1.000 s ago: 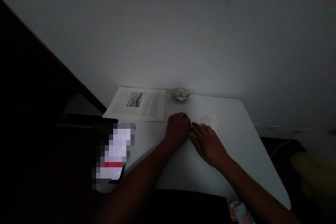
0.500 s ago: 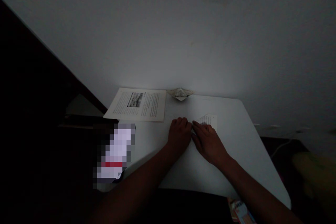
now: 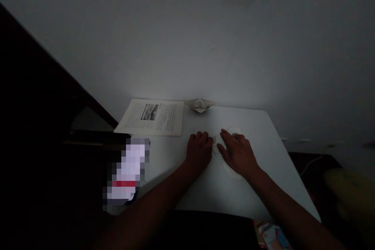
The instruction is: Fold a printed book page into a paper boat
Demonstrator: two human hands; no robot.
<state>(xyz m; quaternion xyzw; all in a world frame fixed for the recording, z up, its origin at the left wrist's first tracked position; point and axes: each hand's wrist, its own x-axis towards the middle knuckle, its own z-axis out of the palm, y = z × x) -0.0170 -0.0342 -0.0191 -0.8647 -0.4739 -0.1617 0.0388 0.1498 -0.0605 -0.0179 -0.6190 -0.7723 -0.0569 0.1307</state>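
A folded piece of printed paper (image 3: pixel 218 154) lies on the white table, partly covered by my hands. My left hand (image 3: pixel 199 150) is closed at its left tip, fingers curled down; the fingertips are hidden from above. Flat across the paper's middle rests my right hand (image 3: pixel 238 154), its fingers stretched out and the thumb apart. Slanted printed lines show left of the right hand, and a pale edge shows below it. Beyond both hands, a folded paper boat (image 3: pixel 200 105) stands near the wall.
A flat printed sheet (image 3: pixel 170 119) with a dark picture lies at the table's back left. On the left edge is a phone (image 3: pixel 127 172) with a blurred bright screen. The white table (image 3: pixel 263 136) meets the wall at the back. A colourful packet (image 3: pixel 271 234) shows below the front edge.
My right hand has moved slightly right, away from my left hand, and flattened over the paper. More of the folded paper shows between them. My left hand stays nearly in place.
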